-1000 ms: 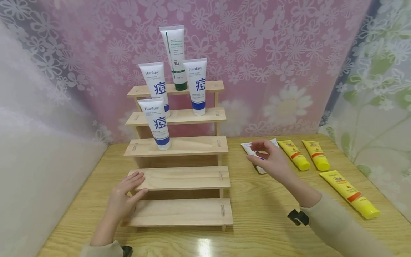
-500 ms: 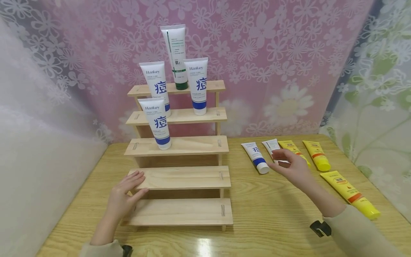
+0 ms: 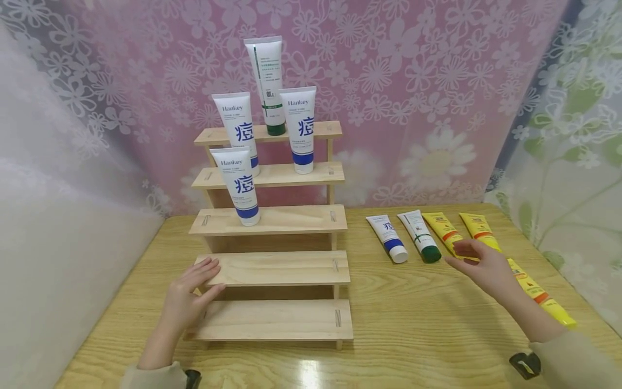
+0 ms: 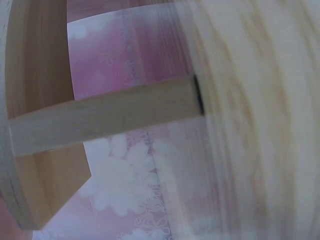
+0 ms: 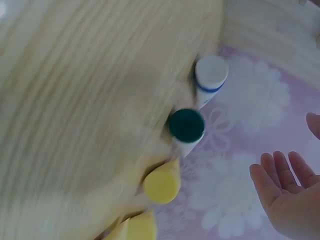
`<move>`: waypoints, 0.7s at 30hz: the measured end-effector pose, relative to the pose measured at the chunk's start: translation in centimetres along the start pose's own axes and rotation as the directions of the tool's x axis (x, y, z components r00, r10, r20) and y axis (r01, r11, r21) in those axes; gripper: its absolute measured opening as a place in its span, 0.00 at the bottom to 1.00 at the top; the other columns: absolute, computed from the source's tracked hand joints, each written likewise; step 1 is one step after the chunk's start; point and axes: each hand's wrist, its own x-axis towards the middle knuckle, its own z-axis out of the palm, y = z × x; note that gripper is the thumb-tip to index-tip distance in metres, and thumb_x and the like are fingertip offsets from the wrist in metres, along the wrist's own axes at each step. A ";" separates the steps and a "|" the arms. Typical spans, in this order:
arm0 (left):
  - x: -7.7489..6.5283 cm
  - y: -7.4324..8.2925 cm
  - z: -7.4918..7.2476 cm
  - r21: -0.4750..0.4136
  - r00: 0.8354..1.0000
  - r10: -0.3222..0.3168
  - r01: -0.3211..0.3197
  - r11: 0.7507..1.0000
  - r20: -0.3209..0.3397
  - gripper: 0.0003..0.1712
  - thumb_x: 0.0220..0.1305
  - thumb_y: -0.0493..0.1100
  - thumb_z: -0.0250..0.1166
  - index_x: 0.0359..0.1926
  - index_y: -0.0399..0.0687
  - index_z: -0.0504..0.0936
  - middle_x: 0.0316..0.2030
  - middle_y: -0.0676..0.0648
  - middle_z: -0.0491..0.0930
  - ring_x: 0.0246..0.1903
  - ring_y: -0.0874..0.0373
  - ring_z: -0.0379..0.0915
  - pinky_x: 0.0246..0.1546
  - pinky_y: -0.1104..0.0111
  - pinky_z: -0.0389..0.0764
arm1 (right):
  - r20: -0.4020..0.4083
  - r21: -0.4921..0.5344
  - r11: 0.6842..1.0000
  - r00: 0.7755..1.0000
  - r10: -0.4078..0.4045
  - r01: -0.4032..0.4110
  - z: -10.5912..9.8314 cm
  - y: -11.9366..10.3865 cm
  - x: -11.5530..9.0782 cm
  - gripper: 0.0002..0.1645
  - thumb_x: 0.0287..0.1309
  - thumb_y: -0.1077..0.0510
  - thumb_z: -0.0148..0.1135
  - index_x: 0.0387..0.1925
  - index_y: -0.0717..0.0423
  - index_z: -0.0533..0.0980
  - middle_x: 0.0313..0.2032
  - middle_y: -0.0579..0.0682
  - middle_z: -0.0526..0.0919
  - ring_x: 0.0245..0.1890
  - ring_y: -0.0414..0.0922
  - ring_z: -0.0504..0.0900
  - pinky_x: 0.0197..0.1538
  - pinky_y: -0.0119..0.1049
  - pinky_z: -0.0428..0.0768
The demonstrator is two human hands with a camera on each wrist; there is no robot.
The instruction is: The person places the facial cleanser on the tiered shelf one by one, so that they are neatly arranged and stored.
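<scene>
My left hand [image 3: 187,292] rests on the left end of a stepped wooden display rack [image 3: 272,321], fingers on the second-lowest step, thumb by its front edge. Over the table on the right hovers my right hand [image 3: 486,270], holding nothing; its bent fingers and thumb stand apart in the right wrist view. It is nearest to two yellow squeeze tubes [image 3: 441,227] [image 3: 478,224] and partly covers them. Left of these lie a white tube with a green cap [image 3: 419,232] and a white tube with a blue band [image 3: 386,235]. Another yellow tube [image 3: 549,302] lies partly behind the right forearm.
Blue-banded white tubes [image 3: 239,186] [image 3: 298,129] [image 3: 235,121] stand cap-down on the rack's middle steps. On the top step stands a white tube with a green cap [image 3: 267,81]. A pink floral cloth [image 3: 389,108] hangs behind the wooden table [image 3: 398,335].
My right hand has moved rightward, from over the blue-banded tube past the green-capped one to the yellow tubes. Those two white tubes are now uncovered. My left hand has stayed on the rack.
</scene>
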 end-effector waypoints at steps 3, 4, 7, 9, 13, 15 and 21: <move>-0.3 -0.5 0.2 -0.012 1.000 0.002 -0.002 1.000 -0.004 0.22 0.40 0.42 0.72 0.40 0.37 0.81 0.44 0.42 0.77 0.50 0.51 0.70 0.60 0.69 0.58 | 0.001 -0.034 0.999 1.000 0.016 -0.016 -0.6 1.5 -0.3 0.28 0.55 0.50 0.59 0.48 0.70 0.68 0.45 0.68 0.73 0.43 0.62 0.73 0.33 0.31 0.80; -0.3 -0.5 0.1 -0.009 1.000 -0.004 0.004 1.000 0.001 0.23 0.39 0.41 0.72 0.40 0.37 0.81 0.45 0.42 0.77 0.50 0.50 0.70 0.60 0.68 0.58 | -0.002 -0.048 0.999 1.000 0.020 -0.020 -0.8 2.0 -0.5 0.28 0.55 0.50 0.58 0.48 0.70 0.68 0.45 0.68 0.73 0.43 0.63 0.73 0.31 0.28 0.79; -0.2 -0.3 0.1 -0.003 1.000 0.007 -0.007 1.000 -0.009 0.23 0.37 0.39 0.73 0.40 0.37 0.81 0.45 0.43 0.77 0.48 0.48 0.71 0.60 0.69 0.58 | -0.011 -0.085 0.996 0.999 0.039 -0.040 -1.3 3.4 -0.9 0.28 0.55 0.49 0.58 0.47 0.70 0.68 0.44 0.68 0.73 0.43 0.63 0.72 0.28 0.22 0.74; 0.0 -0.1 0.0 0.002 1.000 0.012 -0.012 1.000 -0.011 0.24 0.35 0.39 0.73 0.39 0.37 0.81 0.44 0.43 0.78 0.48 0.47 0.71 0.60 0.72 0.56 | -0.003 -0.102 0.993 0.998 0.065 -0.065 -1.5 4.2 -1.2 0.29 0.55 0.48 0.57 0.46 0.70 0.68 0.44 0.69 0.73 0.43 0.63 0.72 0.28 0.24 0.74; 0.3 0.5 -0.1 0.015 0.999 0.029 -0.029 0.999 -0.019 0.24 0.32 0.36 0.73 0.37 0.34 0.81 0.43 0.41 0.78 0.45 0.44 0.72 0.60 0.74 0.56 | 0.003 -0.123 0.987 0.994 0.105 -0.104 -2.0 5.8 -1.6 0.29 0.55 0.48 0.58 0.45 0.71 0.68 0.43 0.70 0.73 0.42 0.63 0.72 0.31 0.36 0.77; 0.3 0.5 -0.2 0.019 1.000 0.027 -0.027 0.999 -0.014 0.23 0.33 0.36 0.73 0.38 0.34 0.81 0.43 0.40 0.78 0.46 0.44 0.72 0.60 0.73 0.57 | 0.001 -0.135 0.984 0.993 0.120 -0.119 -2.4 6.6 -1.8 0.30 0.55 0.48 0.58 0.45 0.72 0.68 0.43 0.70 0.73 0.41 0.62 0.73 0.33 0.41 0.76; 0.2 0.3 -0.1 0.022 1.000 -0.013 0.013 1.000 0.010 0.23 0.35 0.36 0.73 0.38 0.33 0.81 0.43 0.39 0.78 0.48 0.46 0.71 0.60 0.67 0.59 | 0.016 -0.151 0.975 0.986 0.168 -0.164 -3.4 8.4 -2.2 0.32 0.56 0.46 0.55 0.47 0.73 0.66 0.43 0.72 0.72 0.38 0.56 0.74 0.32 0.44 0.75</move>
